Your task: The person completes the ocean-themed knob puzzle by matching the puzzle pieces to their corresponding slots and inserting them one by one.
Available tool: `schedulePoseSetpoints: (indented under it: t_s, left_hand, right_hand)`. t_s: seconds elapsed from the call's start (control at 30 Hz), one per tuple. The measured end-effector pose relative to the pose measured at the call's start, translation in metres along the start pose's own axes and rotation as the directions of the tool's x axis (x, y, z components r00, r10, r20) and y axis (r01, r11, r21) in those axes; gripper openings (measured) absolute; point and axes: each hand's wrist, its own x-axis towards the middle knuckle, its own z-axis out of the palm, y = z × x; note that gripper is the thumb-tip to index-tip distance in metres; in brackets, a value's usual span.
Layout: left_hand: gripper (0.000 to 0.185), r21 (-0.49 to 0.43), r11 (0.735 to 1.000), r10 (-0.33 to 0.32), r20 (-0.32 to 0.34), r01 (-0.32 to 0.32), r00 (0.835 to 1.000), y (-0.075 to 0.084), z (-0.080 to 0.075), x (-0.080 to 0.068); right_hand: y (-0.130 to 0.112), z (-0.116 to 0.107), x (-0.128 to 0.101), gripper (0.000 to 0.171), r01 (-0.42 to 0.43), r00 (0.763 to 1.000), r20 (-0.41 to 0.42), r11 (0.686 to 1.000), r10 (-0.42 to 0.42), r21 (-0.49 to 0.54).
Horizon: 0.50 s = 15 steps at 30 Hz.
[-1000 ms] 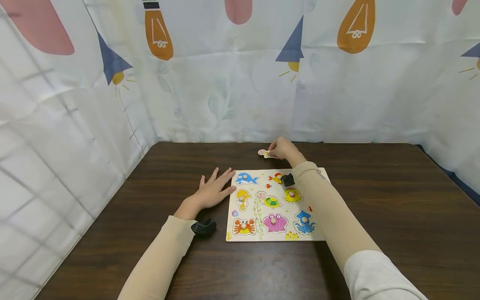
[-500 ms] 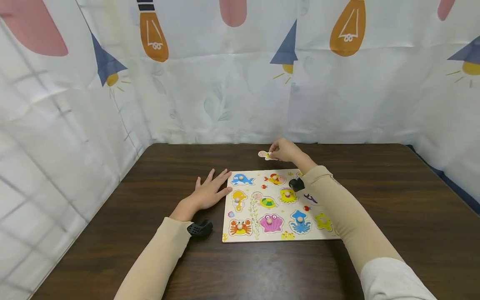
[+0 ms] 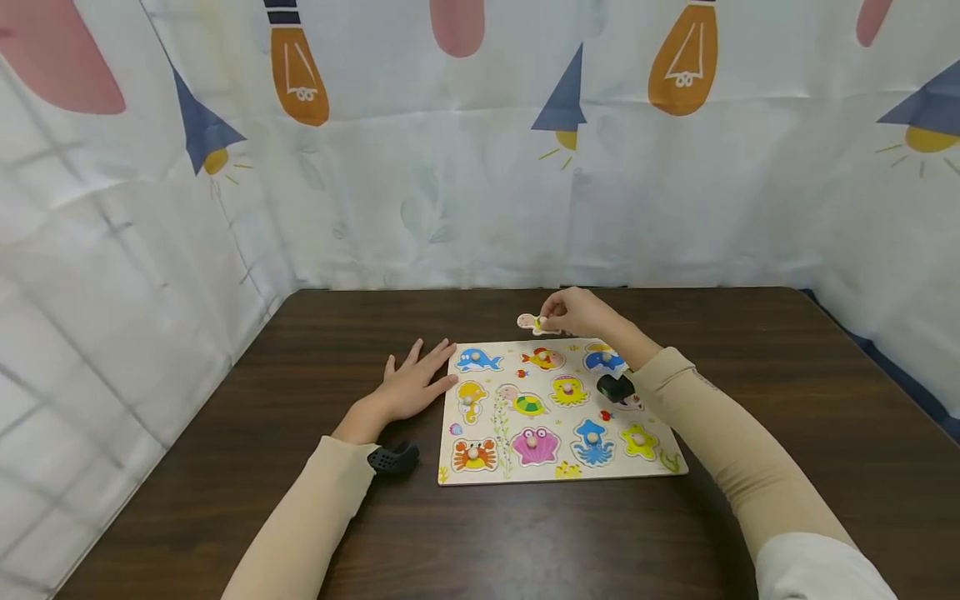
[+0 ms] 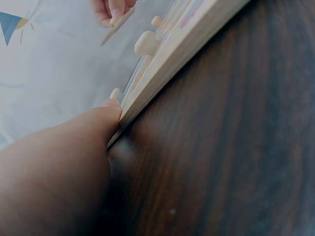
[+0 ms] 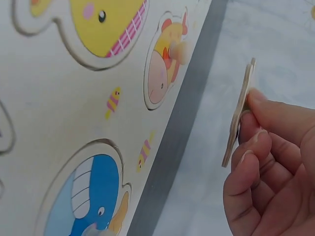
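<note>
The wooden knob puzzle board [image 3: 487,421] lies on the table, with sea animals such as a crab [image 3: 474,455], a pink shell [image 3: 536,447] and a blue squid [image 3: 592,443]. Fingers spread, my left hand [image 3: 405,389] rests at the board's left edge; its thumb [image 4: 106,120] touches that edge in the left wrist view. Just beyond the far edge, my right hand [image 3: 581,312] pinches a thin puzzle piece [image 3: 529,323] with a pink head. Seen edge-on in the right wrist view, the puzzle piece [image 5: 238,115] is raised. The turtle picture [image 3: 528,403] on the board has no knob.
Dark wood table [image 3: 480,533] spreads around the board. A printed white curtain [image 3: 450,208] hangs behind and to the left. A black wrist camera [image 3: 617,387] hangs over the board's right part, hiding some of it.
My right hand has lifted the puzzle piece from the far part of the table and drawn it nearer the board. The left hand keeps its place; the head view has shifted slightly.
</note>
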Motion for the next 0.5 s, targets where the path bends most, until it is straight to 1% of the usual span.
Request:
schedulePoseSetpoints:
  t_s: [0.2,0.33,0.5]
  left_hand:
    - [0.070,-0.004,1.000,0.001,0.002,-0.001,1.000,-0.001,0.001,-0.001]
    - [0.069,-0.008,1.000,0.003,0.003,-0.002,1.000,-0.001,0.000,-0.001]
    - [0.069,-0.009,1.000,0.005,0.009,-0.005,1.000,0.001,-0.002,-0.001]
  right_hand:
    - [-0.002,0.001,-0.016,0.016,0.051,0.999,-0.007,0.999,-0.051,0.007]
    - [-0.005,0.003,-0.026,0.015,0.053,0.999,0.001,0.998,-0.053,0.016]
    - [-0.008,0.006,-0.036,0.012,0.047,0.998,0.032,0.999,-0.047,0.007]
